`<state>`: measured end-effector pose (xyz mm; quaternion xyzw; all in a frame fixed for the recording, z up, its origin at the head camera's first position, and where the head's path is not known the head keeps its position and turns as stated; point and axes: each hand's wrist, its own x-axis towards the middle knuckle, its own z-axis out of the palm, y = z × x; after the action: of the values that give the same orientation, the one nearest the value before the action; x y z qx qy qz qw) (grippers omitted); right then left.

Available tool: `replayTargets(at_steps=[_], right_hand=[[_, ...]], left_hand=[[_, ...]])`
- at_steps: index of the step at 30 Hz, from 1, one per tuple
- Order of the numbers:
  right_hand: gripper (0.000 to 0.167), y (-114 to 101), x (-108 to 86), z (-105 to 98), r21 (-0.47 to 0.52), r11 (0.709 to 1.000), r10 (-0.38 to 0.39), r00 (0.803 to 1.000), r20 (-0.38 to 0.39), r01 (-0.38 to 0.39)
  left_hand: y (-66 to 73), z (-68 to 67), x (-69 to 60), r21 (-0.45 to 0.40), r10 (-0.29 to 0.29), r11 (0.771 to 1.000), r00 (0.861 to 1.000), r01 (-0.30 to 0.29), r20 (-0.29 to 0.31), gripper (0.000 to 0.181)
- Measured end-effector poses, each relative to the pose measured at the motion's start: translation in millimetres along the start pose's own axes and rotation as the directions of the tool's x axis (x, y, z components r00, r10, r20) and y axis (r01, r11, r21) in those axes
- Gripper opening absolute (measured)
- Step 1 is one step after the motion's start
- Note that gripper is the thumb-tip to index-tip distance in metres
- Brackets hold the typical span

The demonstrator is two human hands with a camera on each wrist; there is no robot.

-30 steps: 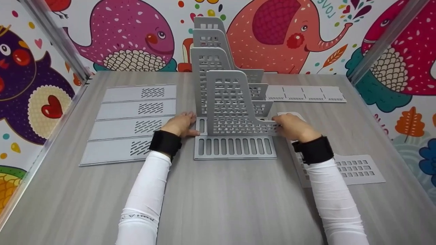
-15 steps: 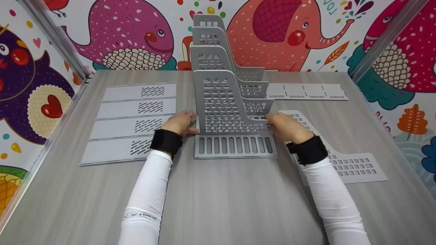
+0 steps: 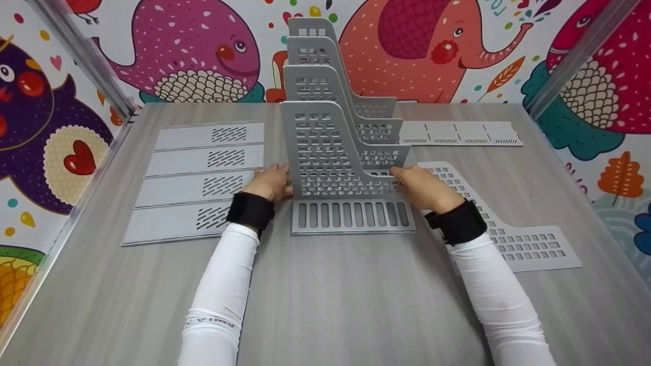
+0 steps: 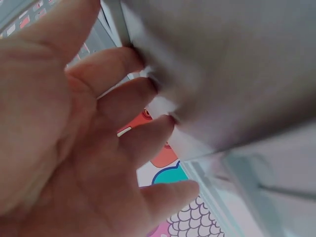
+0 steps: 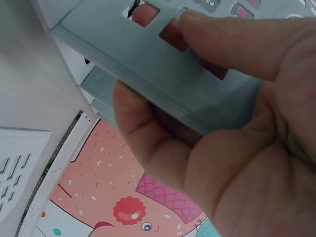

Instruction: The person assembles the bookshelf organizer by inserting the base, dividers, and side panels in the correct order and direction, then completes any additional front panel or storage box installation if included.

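Observation:
A grey perforated divider panel [image 3: 318, 175] stands upright at the front of a row of similar grey panels. My right hand [image 3: 426, 188] pinches its low right end, thumb on the near face and fingers [image 5: 136, 111] behind, as the right wrist view shows. Below it lies a grey base [image 3: 351, 232] with long rounded slots, its front section uncovered. My left hand [image 3: 269, 182] rests at the left side of the base, its fingertips [image 4: 165, 128] against the table and the base's edge.
Four flat grey strips are laid side by side as a slatted board [image 3: 173, 190] on the left. A loose perforated panel [image 3: 529, 249] lies flat under my right forearm. A pale marked strip [image 3: 460, 133] lies at the back right, before the printed wall [image 3: 407, 46].
The front panel has slid left, in my right hand, and now lines up roughly with the panels behind. My left hand has stayed at the left side of the base.

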<state>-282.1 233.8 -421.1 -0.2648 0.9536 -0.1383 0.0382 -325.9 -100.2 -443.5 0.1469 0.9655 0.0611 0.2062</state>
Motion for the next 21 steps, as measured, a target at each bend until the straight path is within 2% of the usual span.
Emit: replayTargets(at_steps=[6,8,12,15,18,20,21], right_hand=[[0.012,3.4,0.2,-0.5,0.008,1.0,-0.009,0.999,-0.039,0.009],[0.012,2.6,0.0,1.0,0.017,1.0,-0.007,0.999,-0.049,0.008],[0.01,-0.7,0.5,2.6,0.052,0.999,0.007,0.999,-0.045,-0.005],[0.019,0.8,-0.5,-4.9,0.068,0.998,0.002,1.0,0.013,-0.003],[0.041,12.4,-7.8,-21.1,0.126,0.991,0.022,0.995,0.099,-0.035],[0.052,26.4,-15.0,-31.6,0.181,0.977,0.084,0.986,0.143,-0.11],[0.053,34.9,-20.6,-36.8,0.18,0.967,0.153,0.975,0.16,-0.181]], left_hand=[[-1.3,2.2,-1.2,-0.033,0.009,0.999,1.0,-0.009,0.005,0.065],[-5.0,0.0,-4.4,-0.033,0.042,0.999,0.999,-0.042,0.018,0.061],[-13.0,-14.2,-19.4,-0.08,0.16,0.984,0.987,-0.158,0.019,0.053],[-14.2,-24.5,-30.4,-0.15,0.218,0.964,0.976,-0.219,-0.02,0.05],[-10.1,-25.5,-32.6,-0.213,0.214,0.952,0.975,-0.222,-0.059,0.048],[-6.2,-21.8,-30.6,-0.244,0.196,0.948,0.978,-0.206,-0.065,0.046],[-4.1,-19.0,-29.0,-0.258,0.188,0.946,0.98,-0.197,-0.061,0.047]])
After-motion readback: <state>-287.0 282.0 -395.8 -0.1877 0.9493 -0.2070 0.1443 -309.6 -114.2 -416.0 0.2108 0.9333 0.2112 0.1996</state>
